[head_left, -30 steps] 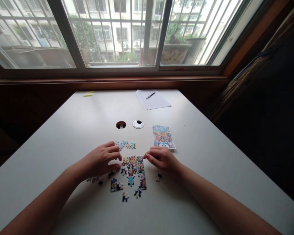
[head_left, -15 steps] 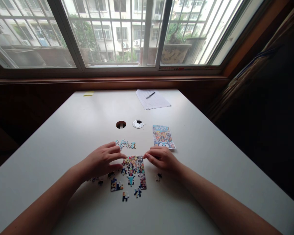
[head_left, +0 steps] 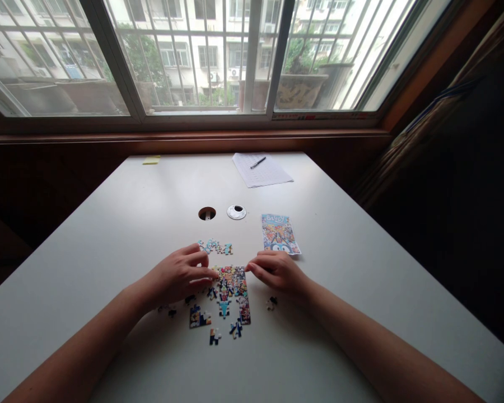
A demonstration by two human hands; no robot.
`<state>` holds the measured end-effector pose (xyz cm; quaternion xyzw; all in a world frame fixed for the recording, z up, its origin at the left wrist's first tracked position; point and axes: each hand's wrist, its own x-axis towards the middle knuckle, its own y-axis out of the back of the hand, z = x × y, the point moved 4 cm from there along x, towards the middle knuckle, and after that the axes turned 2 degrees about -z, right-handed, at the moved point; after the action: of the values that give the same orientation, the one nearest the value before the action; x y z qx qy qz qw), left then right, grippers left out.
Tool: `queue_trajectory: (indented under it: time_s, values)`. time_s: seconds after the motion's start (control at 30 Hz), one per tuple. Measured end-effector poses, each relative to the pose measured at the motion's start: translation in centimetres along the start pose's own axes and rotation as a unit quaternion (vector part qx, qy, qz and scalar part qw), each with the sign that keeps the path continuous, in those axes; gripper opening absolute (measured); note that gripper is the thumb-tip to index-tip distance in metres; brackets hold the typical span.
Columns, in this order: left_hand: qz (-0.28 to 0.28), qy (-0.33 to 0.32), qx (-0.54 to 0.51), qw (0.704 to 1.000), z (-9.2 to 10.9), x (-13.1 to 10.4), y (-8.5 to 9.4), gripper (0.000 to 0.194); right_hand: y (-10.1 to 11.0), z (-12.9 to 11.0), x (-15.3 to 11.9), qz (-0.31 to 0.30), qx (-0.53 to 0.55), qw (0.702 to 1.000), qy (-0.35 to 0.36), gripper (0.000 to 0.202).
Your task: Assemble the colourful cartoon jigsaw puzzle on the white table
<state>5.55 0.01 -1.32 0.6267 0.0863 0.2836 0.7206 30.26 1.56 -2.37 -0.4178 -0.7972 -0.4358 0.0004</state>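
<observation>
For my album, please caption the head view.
Left hand and right hand flank a partly joined puzzle on a table.

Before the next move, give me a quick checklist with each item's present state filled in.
1. Right hand at the upper right corner of the joined puzzle section: ok.
2. Left hand at that section's upper left: ok, fingertips reach it.
3. Left hand gripping a piece: cannot tell, too small to make out.
4. Printed picture face up: ok, nearly all in view.
5. Loose pieces near the left wrist all in view: not ok, hand and forearm partly hide them.
6. Round hole covered: not ok, open, with a silver disc beside it.
</observation>
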Motion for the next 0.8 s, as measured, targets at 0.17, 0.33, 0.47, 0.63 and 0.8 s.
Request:
queue_trajectory:
  time_s: [0.17, 0.33, 0.47, 0.63, 0.8]
  values:
    - [-0.004, -0.007, 0.003, 1.0, 0.15, 0.03, 0.08, 0.024, -0.03, 0.06, 0.06, -0.002, 0.003, 1.0, -0.003, 0.029]
    - [-0.009, -0.013, 0.012, 1.0, 0.45, 0.12, 0.25, 0.025, -0.16, 0.08, 0.06, -0.009, -0.015, 1.0, 0.003, 0.03]
    - [0.002, -0.023, 0.011, 1.0, 0.55, 0.15, 0.4, 0.024, -0.14, 0.02, 0.08, -0.01, -0.016, 1.0, 0.005, 0.031]
    - [-0.009, -0.017, 0.008, 1.0, 0.63, 0.24, 0.66, 0.024, -0.2, 0.02, 0.07, -0.015, -0.019, 1.0, 0.004, 0.031]
    - [0.007, -0.017, -0.024, 1.0, 0.62, 0.11, 0.89, 0.028, -0.27, 0.1, -0.02, -0.018, -0.021, 1.0, 0.004, 0.031]
